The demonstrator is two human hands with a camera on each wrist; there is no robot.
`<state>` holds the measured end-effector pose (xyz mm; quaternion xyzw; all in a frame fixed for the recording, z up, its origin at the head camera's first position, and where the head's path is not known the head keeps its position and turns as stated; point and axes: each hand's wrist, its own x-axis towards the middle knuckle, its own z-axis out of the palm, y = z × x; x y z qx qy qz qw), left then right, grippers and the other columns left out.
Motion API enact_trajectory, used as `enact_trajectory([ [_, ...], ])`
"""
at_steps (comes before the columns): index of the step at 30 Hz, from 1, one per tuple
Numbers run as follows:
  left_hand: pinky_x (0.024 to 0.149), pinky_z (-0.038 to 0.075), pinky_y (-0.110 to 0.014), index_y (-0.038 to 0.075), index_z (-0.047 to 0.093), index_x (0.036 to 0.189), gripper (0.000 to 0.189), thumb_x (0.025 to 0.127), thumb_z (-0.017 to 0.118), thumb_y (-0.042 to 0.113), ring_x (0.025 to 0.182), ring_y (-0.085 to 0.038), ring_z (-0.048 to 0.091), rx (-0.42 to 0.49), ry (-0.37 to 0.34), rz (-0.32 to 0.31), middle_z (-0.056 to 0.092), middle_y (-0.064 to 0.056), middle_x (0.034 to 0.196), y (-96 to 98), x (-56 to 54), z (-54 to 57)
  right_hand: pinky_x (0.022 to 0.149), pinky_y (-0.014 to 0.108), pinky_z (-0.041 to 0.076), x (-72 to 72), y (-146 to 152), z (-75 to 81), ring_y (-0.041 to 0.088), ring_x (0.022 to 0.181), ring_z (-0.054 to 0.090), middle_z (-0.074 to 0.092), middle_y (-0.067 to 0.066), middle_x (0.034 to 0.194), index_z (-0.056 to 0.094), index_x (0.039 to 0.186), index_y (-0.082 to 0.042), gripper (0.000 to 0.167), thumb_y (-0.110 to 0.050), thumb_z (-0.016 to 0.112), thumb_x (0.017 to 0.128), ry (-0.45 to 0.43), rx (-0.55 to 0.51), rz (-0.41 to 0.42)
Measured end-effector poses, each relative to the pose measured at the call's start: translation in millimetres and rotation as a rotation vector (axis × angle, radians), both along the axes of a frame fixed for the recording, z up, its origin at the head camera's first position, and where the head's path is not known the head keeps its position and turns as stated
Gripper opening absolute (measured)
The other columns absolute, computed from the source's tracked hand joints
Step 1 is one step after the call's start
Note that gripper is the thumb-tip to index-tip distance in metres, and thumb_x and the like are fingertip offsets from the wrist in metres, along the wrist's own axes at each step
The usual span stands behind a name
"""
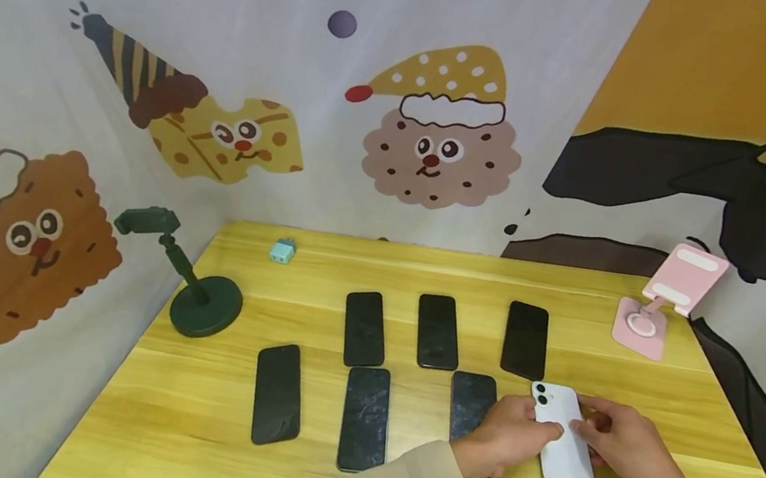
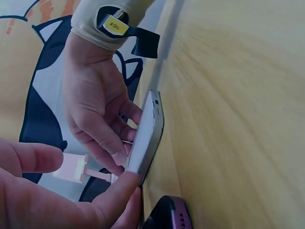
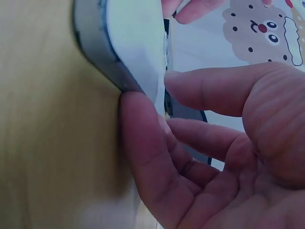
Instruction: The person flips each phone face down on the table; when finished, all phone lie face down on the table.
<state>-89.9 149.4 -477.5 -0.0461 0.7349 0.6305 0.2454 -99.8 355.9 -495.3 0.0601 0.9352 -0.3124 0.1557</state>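
A white smartphone point(image 1: 565, 457) with two camera lenses lies back side up at the right of the wooden table. My left hand point(image 1: 508, 435) holds it by the upper left edge, thumb across its back. At the opposite edge, my right hand point(image 1: 627, 442) grips it with the thumb near the back and fingers curled at the side. The left wrist view shows the phone's edge point(image 2: 155, 121) slightly raised from the tabletop. One right fingertip point(image 3: 140, 112) tucks against the lower edge in the right wrist view. A dark phone point(image 1: 471, 400) is partly hidden by my left hand.
Several black phones point(image 1: 365, 418) lie screen up in two rough rows to the left and behind. A dark green stand point(image 1: 207, 306) is at the left, a light blue charger plug point(image 1: 283, 251) at the back, and a pink phone stand point(image 1: 640, 325) at the back right.
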Motion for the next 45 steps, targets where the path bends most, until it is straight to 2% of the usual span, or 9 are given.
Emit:
enact_trajectory([
  [4, 0.098, 0.059, -0.039, -0.001, 0.063, 0.142, 0.057, 0.088, 0.077, 0.013, 0.112, -0.014, 0.067, 0.079, -0.026, 0.032, 0.071, -0.009, 0.128, -1.6, -3.3, -1.1, 0.059, 0.028, 0.058, -1.1, -1, 2.2, 0.018, 0.078, 0.065, 0.069, 0.013, 0.101, 0.050, 0.148, 0.014, 0.062, -0.024, 0.071, 0.103, 0.023, -0.035, -0.002],
  [5, 0.099, 0.059, -0.040, -0.001, 0.061, 0.144, 0.059, 0.088, 0.077, 0.011, 0.114, -0.017, 0.068, 0.104, -0.033, 0.040, 0.071, -0.011, 0.128, -1.4, -3.8, -1.4, 0.060, 0.028, 0.059, -1.2, -1, 2.9, 0.018, 0.079, 0.066, 0.071, 0.016, 0.104, 0.050, 0.147, 0.015, 0.062, -0.023, 0.070, 0.103, 0.035, -0.045, -0.005],
  [10, 0.100, 0.058, -0.042, 0.004, 0.063, 0.141, 0.056, 0.088, 0.078, 0.012, 0.112, -0.018, 0.067, 0.109, -0.024, 0.035, 0.070, -0.008, 0.126, -4.4, -4.9, -0.4, 0.063, 0.028, 0.060, -1.8, -2, 6.2, 0.020, 0.084, 0.071, 0.070, 0.029, 0.120, 0.049, 0.147, 0.016, 0.062, -0.024, 0.070, 0.103, 0.067, -0.054, -0.004],
  [15, 0.104, 0.055, -0.045, 0.011, 0.066, 0.138, 0.049, 0.091, 0.078, 0.017, 0.121, -0.023, 0.064, 0.084, 0.015, 0.013, 0.068, -0.007, 0.131, -14.9, -6.2, 5.1, 0.068, 0.031, 0.059, -2.3, -2, 8.9, 0.032, 0.098, 0.073, 0.071, 0.029, 0.121, 0.055, 0.143, 0.014, 0.063, -0.029, 0.074, 0.101, 0.149, 0.033, 0.027],
  [20, 0.093, 0.060, -0.046, 0.011, 0.068, 0.133, 0.041, 0.093, 0.076, 0.012, 0.105, -0.028, 0.070, 0.188, 0.010, 0.022, 0.065, -0.009, 0.129, -29.6, -8.3, 5.8, 0.075, 0.039, 0.058, 0.5, -1, 12.2, 0.039, 0.104, 0.071, 0.072, 0.026, 0.120, 0.059, 0.140, 0.012, 0.062, -0.032, 0.075, 0.100, 0.207, 0.085, 0.024],
  [25, 0.088, 0.061, -0.043, 0.010, 0.070, 0.130, 0.034, 0.097, 0.072, 0.010, 0.100, -0.026, 0.069, 0.270, 0.028, -0.007, 0.064, -0.005, 0.121, -48.6, -13.2, 1.5, 0.073, 0.034, 0.056, 2.3, -7, 15.3, 0.039, 0.105, 0.070, 0.071, 0.027, 0.123, 0.060, 0.140, 0.008, 0.062, -0.037, 0.074, 0.101, 0.234, 0.079, 0.015],
  [33, 0.083, 0.060, -0.035, 0.007, 0.068, 0.129, 0.029, 0.100, 0.070, 0.012, 0.100, -0.021, 0.069, 0.280, 0.082, 0.012, 0.064, -0.002, 0.113, -78.9, -24.1, -3.9, 0.070, 0.022, 0.056, 0.5, -37, 16.4, 0.030, 0.101, 0.071, 0.073, 0.021, 0.121, 0.065, 0.138, 0.002, 0.051, -0.031, 0.073, 0.102, 0.374, 0.007, 0.045],
  [39, 0.084, 0.059, -0.037, 0.004, 0.064, 0.134, 0.034, 0.102, 0.069, 0.014, 0.099, -0.015, 0.064, 0.255, 0.099, 0.005, 0.062, -0.005, 0.118, -106.1, -26.6, -6.8, 0.074, 0.020, 0.059, -0.3, -57, 10.1, 0.007, 0.097, 0.068, 0.072, 0.016, 0.123, 0.064, 0.141, 0.000, 0.047, -0.025, 0.073, 0.102, 0.440, -0.097, 0.090],
  [45, 0.088, 0.058, -0.042, 0.002, 0.056, 0.141, 0.042, 0.103, 0.068, 0.015, 0.104, -0.021, 0.062, 0.236, 0.065, -0.003, 0.056, -0.012, 0.128, -130.3, -24.2, -9.5, 0.075, 0.022, 0.060, 1.0, -72, 7.8, 0.002, 0.100, 0.068, 0.071, 0.016, 0.127, 0.060, 0.145, -0.001, 0.048, -0.022, 0.070, 0.104, 0.388, -0.207, 0.127],
])
